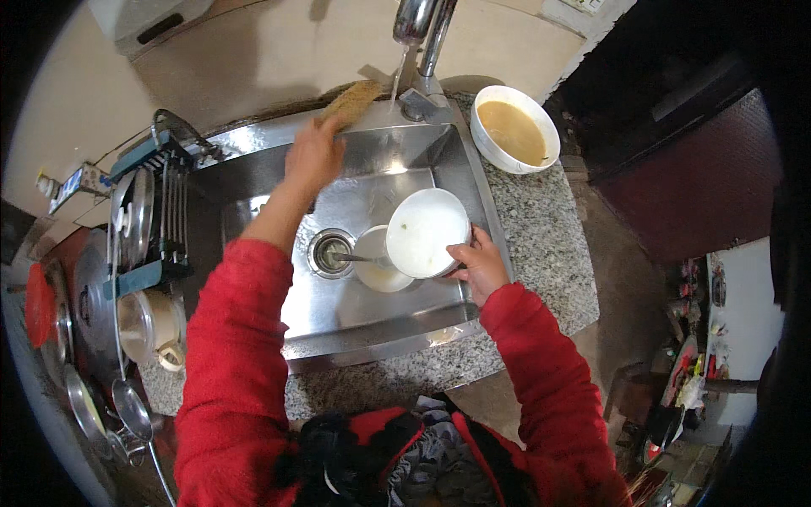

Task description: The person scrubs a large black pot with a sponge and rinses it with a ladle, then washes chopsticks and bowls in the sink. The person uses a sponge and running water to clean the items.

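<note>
My left hand [315, 155] grips a tan, fibrous scrubber [355, 103], apparently a dried loofah, over the sink's back ledge. In my right hand [481, 263] is a white bowl [426, 234], tilted so that its inside faces me, with small food specks on it. Beneath that bowl, a second pale bowl [378, 279] rests on the floor of the steel sink [355, 323], partly hidden. A metal utensil handle [351, 258] sticks out of it towards the drain [332, 252]. A thin stream of water falls from the faucet [413, 25] at the back.
A large white bowl of cloudy brown liquid [514, 133] stands on the granite counter [538, 253], right of the sink. To the left, a dish rack [146, 209] holds lids. Pots, a plastic container [147, 324] and a ladle [133, 409] crowd that side.
</note>
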`<act>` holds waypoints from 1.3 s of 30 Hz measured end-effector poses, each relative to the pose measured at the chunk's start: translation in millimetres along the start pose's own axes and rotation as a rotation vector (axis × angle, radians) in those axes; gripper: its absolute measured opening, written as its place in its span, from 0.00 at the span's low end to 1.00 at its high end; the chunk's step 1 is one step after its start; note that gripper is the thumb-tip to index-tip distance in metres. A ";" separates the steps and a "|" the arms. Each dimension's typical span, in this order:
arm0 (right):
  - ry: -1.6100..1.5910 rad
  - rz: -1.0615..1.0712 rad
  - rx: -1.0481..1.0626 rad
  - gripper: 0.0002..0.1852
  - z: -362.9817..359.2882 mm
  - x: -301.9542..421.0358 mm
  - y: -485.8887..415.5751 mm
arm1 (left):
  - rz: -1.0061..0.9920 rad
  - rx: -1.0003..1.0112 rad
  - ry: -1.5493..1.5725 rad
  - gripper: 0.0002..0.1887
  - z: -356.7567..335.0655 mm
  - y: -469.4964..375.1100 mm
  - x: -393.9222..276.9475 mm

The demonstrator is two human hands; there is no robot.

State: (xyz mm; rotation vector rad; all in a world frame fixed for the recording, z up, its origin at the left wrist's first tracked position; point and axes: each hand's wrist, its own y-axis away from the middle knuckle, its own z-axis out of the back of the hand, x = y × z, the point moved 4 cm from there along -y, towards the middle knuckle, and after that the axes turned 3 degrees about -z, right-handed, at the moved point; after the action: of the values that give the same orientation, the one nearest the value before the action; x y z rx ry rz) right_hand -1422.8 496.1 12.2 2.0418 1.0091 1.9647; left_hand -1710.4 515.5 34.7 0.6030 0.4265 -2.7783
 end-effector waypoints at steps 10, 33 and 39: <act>0.081 0.155 -0.153 0.29 0.6 13.3 4.4 | 0.006 -0.150 0.156 0.10 -37.2 -35.8 27.1; -0.045 0.104 0.292 0.35 -25.7 9.0 -7.5 | -0.532 0.119 0.119 0.18 -28.7 166.4 -99.5; -0.076 0.144 0.177 0.35 -28.7 1.1 -4.3 | -0.304 0.003 0.508 0.23 -38.4 169.0 -135.8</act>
State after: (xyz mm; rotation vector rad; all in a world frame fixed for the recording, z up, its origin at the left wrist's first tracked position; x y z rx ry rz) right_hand -1451.1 490.0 14.9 2.3244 1.0832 1.9083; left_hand -1524.0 399.1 22.3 1.3553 0.6627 -2.8768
